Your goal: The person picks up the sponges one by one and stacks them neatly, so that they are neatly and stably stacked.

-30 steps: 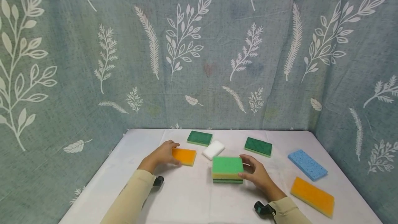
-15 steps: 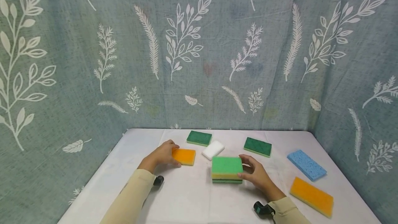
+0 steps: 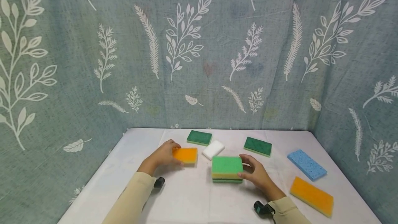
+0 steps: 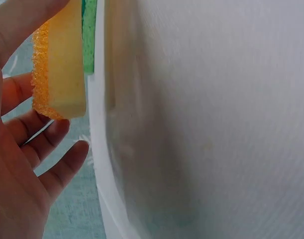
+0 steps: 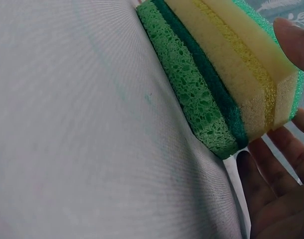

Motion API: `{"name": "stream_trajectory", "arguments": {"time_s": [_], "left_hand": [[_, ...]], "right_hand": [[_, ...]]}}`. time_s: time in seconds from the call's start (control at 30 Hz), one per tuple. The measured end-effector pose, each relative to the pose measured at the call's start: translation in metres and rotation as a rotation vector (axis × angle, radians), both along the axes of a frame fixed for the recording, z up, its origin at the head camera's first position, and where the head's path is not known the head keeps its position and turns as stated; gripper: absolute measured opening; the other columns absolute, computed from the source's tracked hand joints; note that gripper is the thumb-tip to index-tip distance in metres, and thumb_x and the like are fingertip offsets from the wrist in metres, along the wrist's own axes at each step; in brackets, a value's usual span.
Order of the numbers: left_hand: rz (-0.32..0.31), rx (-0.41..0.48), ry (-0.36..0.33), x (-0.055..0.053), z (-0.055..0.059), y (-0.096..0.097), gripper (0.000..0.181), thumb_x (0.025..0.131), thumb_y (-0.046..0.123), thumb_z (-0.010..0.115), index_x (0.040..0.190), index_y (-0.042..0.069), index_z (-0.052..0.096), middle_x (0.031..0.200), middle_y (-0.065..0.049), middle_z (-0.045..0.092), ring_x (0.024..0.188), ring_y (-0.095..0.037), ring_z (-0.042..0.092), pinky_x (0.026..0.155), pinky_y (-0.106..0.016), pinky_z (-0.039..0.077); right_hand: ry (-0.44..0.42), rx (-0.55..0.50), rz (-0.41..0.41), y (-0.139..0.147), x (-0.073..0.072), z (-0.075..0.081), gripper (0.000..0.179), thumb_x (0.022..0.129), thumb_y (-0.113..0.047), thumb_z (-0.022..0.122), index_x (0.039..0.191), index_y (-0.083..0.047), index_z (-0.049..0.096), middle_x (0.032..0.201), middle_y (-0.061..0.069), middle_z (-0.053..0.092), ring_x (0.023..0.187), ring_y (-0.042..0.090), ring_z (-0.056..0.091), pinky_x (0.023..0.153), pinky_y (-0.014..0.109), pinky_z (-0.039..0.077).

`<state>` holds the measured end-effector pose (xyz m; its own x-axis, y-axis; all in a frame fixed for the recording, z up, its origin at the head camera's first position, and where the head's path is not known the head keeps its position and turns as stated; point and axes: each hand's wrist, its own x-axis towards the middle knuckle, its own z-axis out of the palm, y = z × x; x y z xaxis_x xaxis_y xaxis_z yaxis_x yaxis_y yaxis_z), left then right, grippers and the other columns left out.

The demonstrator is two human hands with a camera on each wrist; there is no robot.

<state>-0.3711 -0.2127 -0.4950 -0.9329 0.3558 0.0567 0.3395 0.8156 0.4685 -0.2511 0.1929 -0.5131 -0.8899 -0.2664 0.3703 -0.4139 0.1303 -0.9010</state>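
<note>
In the head view my left hand [image 3: 163, 155] pinches an orange-topped scouring sponge [image 3: 186, 155] between thumb and fingers. Its yellow foam side [image 4: 67, 59] shows in the left wrist view, a little off the table. At the centre stands a stack of sponges [image 3: 227, 168], light green scourer on top. My right hand [image 3: 255, 173] holds the stack's right end, thumb on the near side and fingers behind. From the right wrist, its layers include a yellow scourer [image 5: 241, 47] in the middle and a porous green sponge [image 5: 184, 82] at the bottom, on the table.
A white sponge [image 3: 213, 149] lies behind the stack. Two dark green sponges [image 3: 199, 138] [image 3: 257, 146] are farther back. On the right lie a blue sponge [image 3: 307, 164] and a long orange sponge [image 3: 312, 196]. Patterned curtains [image 3: 199, 51] surround the white table [image 3: 186, 199].
My left hand has raised the orange sponge slightly off the table and shifted it a touch to the right. My right hand and the stack have stayed in place.
</note>
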Motion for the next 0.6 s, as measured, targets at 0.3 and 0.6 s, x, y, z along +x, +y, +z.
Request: {"name": "stream_trajectory", "arguments": {"time_s": [0.3, 0.6], "left_hand": [[-0.020, -0.012, 0.056, 0.012, 0.004, 0.008, 0.069, 0.057, 0.047, 0.090, 0.115, 0.017, 0.066, 0.105, 0.006, 0.049, 0.098, -0.015, 0.048, 0.094, -0.039, 0.045], [-0.032, -0.025, 0.120, 0.024, 0.011, 0.015, 0.067, 0.060, 0.050, 0.087, 0.116, 0.019, 0.066, 0.106, 0.008, 0.049, 0.099, -0.013, 0.046, 0.092, -0.037, 0.046]], "right_hand": [[-0.014, -0.019, 0.011, -0.001, 0.001, 0.000, 0.072, 0.076, 0.004, 0.078, 0.136, 0.015, 0.041, 0.127, 0.033, 0.051, 0.116, 0.050, 0.049, 0.096, 0.057, 0.041], [-0.006, -0.004, 0.004, 0.000, 0.001, 0.000, 0.071, 0.077, 0.004, 0.078, 0.137, 0.015, 0.040, 0.128, 0.033, 0.051, 0.115, 0.051, 0.050, 0.095, 0.059, 0.041]]}}
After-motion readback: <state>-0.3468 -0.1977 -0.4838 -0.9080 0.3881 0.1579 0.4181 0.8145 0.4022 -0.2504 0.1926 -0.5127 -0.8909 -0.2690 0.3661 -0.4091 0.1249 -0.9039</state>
